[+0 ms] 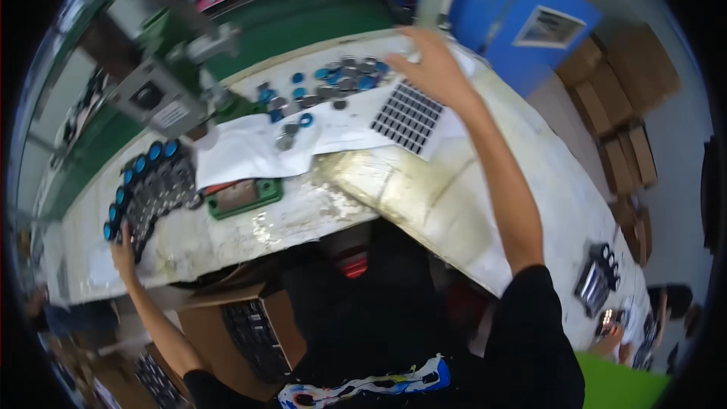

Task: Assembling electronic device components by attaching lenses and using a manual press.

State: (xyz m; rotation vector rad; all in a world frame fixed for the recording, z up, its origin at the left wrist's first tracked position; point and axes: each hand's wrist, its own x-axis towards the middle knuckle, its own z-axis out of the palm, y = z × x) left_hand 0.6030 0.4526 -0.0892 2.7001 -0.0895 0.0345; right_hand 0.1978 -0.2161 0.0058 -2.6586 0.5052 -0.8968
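Rows of parts (163,185) lie on the table (189,246) just beyond and to the right of the left hand (123,254), with the press (163,95) behind them. Loose discs (344,79) lie left of the right hand (435,68), the gridded sheet (409,117) nearer the body than that hand, and sheeting (236,153) between both hands.

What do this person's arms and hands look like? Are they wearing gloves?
No gloves! The left hand and right hand are both bare. Short, plain black sleeves cover the upper arms, and the forearms are uncovered. I see no watch or bracelet, but the picture is a bit blurry, so tiny details are hard to tell.
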